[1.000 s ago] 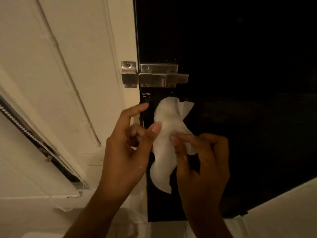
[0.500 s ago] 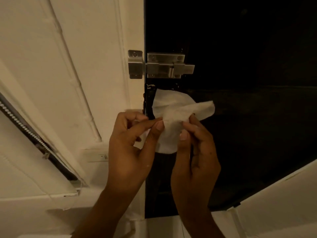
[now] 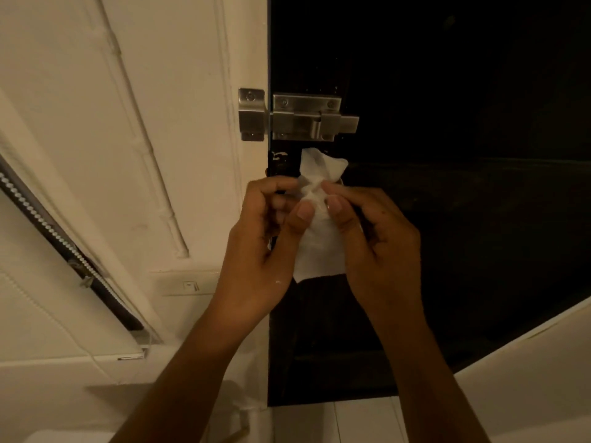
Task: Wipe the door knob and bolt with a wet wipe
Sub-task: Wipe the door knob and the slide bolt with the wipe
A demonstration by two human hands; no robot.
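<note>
Fingers (image 3: 305,212) of our left hand (image 3: 259,247) and right hand (image 3: 377,238) pinching wet wipe (image 3: 319,251), hanging lengthwise downward, bolt (image 3: 300,118) lying horizontal above our fingertips

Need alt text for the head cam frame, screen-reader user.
Both hands, the left hand and the right hand, pinch a crumpled white wet wipe in front of a dark door, just below a steel slide bolt that bridges door and cream frame.
</note>
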